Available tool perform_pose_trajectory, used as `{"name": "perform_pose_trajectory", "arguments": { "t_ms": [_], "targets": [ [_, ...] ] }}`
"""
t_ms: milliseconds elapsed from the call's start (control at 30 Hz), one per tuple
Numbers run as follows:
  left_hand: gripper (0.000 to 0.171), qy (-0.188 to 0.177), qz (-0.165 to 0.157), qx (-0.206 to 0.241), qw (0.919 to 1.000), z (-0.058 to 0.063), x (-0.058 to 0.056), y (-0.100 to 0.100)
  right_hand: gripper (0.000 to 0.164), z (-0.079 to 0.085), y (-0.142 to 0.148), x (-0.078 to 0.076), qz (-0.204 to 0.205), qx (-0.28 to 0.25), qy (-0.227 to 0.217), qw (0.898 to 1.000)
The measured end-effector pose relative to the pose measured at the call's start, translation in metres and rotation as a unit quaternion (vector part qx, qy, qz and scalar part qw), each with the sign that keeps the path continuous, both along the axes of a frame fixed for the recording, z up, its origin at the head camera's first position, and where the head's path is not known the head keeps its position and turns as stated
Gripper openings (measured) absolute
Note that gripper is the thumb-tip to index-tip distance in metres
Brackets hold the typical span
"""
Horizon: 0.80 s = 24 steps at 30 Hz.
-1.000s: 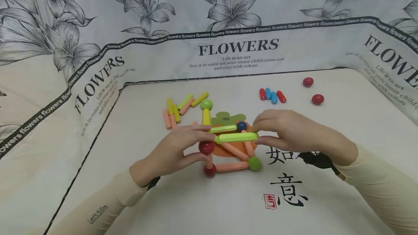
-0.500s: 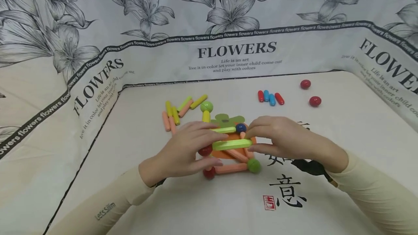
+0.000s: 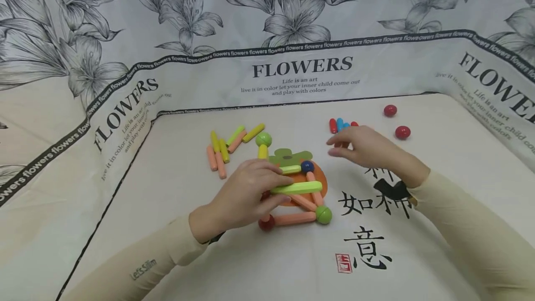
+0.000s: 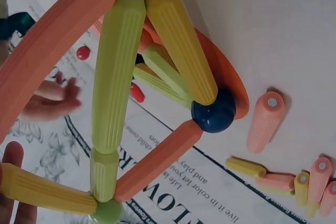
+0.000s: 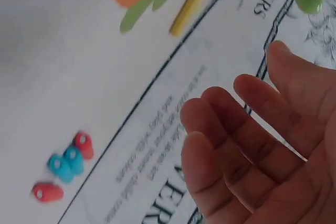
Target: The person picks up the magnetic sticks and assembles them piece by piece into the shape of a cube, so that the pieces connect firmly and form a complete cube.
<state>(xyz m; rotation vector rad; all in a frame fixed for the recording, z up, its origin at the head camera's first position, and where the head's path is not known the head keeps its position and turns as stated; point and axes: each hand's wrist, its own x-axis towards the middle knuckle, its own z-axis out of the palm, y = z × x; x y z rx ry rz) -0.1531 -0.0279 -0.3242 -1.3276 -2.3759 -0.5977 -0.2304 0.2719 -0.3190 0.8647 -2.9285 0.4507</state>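
The rod-and-ball frame [image 3: 292, 194] stands at the middle of the cloth-covered worktop [image 3: 439, 189], over an orange disc [image 3: 323, 178]. The left hand [image 3: 246, 194] is clamped on the frame's left side, fingers curled round a light-green rod [image 3: 298, 187]. The right hand [image 3: 363, 147], fingers apart and holding nothing, hovers right of the frame, just before the short red and blue capsules [image 3: 339, 125]; loose rods [image 3: 227, 145] lie behind the frame's left, two red balls [image 3: 402, 132] well to its right.

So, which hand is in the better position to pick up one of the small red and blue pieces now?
The right hand. It hovers open and empty just in front of the small red and blue pieces, while the left hand is occupied gripping the stick-and-ball frame, farther from them.
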Motion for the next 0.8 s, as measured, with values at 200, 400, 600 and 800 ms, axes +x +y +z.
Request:
{"name": "perform_pose_trajectory", "arguments": {
  "t_ms": [200, 400, 600, 800],
  "targets": [
    [0.028, -0.003, -0.002, 0.011, 0.9999, -0.006, 0.001, -0.002, 0.036, -0.011, -0.045, -0.041, 0.072, 0.055, -0.074, 0.993],
    [0.031, 0.005, -0.004, 0.018, 0.9998, -0.009, -0.001, -0.004, 0.036, 0.014, -0.056, -0.017, 0.138, -0.046, -0.107, 0.984],
    [0.034, 0.014, -0.004, 0.025, 0.9996, -0.006, -0.002, -0.006, 0.037, 0.038, -0.04, 0.042, 0.215, -0.054, -0.116, 0.968],
    [0.033, -0.038, 0.006, 0.097, 0.9945, -0.005, -0.007, -0.03, 0.035, 0.034, -0.045, 0.069, 0.214, -0.052, -0.101, 0.97]
  ]
}}
